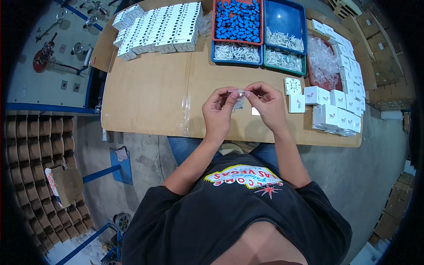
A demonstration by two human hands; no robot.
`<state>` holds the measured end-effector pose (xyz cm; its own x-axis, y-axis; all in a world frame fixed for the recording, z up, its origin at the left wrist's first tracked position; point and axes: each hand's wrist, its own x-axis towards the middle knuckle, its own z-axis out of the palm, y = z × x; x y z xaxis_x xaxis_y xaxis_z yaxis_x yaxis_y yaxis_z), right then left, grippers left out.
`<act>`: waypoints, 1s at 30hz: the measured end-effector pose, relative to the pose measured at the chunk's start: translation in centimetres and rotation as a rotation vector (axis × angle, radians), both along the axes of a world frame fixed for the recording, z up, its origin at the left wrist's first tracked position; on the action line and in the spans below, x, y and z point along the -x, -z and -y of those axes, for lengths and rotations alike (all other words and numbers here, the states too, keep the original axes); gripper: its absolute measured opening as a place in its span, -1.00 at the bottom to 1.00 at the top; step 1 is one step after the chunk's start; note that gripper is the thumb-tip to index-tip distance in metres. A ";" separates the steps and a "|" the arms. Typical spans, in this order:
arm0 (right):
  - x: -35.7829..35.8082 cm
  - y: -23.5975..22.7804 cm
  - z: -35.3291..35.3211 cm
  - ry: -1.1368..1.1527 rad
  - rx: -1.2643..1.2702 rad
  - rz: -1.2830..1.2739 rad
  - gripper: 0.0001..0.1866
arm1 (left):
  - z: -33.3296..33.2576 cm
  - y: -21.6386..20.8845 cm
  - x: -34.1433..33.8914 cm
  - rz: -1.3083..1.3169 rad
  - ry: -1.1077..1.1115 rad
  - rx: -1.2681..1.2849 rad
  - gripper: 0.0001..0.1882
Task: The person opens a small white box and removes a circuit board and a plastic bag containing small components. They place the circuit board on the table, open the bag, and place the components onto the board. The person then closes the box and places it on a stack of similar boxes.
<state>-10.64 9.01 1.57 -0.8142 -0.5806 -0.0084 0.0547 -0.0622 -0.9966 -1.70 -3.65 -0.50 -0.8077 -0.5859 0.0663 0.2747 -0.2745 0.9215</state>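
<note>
Small clear bag: a little see-through plastic bag (239,104) is hanging between the two hands, just above the cardboard sheet (150,99), near its front edge.
Left hand: the person's left hand (216,110) is pinching the bag's top edge, the thumb pointing up and inward, the other fingers curling behind; its grip is narrow.
Right hand: the right hand (270,108) is mirroring that pose, thumb and forefinger closing on the bag's other top corner, the knuckles arching outward.
Gap: the fingertips are almost meeting, and whether they are touching one cannot tell.
Forearms: both are slanting inward from the black sleeves, the elbows spreading wide.
Under the hands: a pale flat thing (255,111) is lying beside the right thumb, partly hidden.
Right side: a square white plate (292,86) and a single white box (297,104) are lying near the stacked boxes (329,115).
Far side: a red tray (213,27) of blue pieces is standing beside a blue tray (285,22) holding white pieces.
</note>
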 end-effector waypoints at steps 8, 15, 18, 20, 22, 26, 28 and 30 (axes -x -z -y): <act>0.2 0.2 -0.3 0.022 -0.065 -0.065 -0.87 | -0.2 0.0 -0.3 0.000 0.015 0.040 -0.78; 0.1 0.5 -0.3 0.017 -0.042 -0.052 -0.90 | 0.0 0.3 -0.5 0.024 0.032 0.097 -0.74; 0.1 0.7 -0.3 0.034 -0.017 -0.077 -0.91 | -0.1 0.1 -0.4 0.019 0.034 0.083 -0.74; 0.0 0.6 -0.2 0.047 0.005 -0.085 -0.91 | -0.1 0.1 -0.4 0.014 0.026 0.068 -0.75; 0.0 0.4 -0.2 0.061 0.023 -0.086 -0.90 | -0.1 0.6 -0.3 0.011 0.013 0.056 -0.76; 0.2 0.5 -0.4 0.032 0.000 -0.058 -0.88 | -0.1 0.2 -0.4 0.031 -0.012 0.061 -0.80; 0.1 0.1 -0.2 0.032 0.013 -0.051 -0.87 | -0.1 0.1 -0.3 0.016 -0.018 0.056 -0.81; 0.0 -0.1 -0.1 0.020 0.018 -0.033 -0.86 | -0.1 0.4 -0.3 0.020 -0.015 0.075 -0.82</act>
<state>-10.64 9.10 1.62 -0.8254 -0.5638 0.0293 0.0200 -0.0811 -0.9965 -1.43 -3.60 -0.87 -0.8006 -0.5919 0.0938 0.2592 -0.2008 0.9447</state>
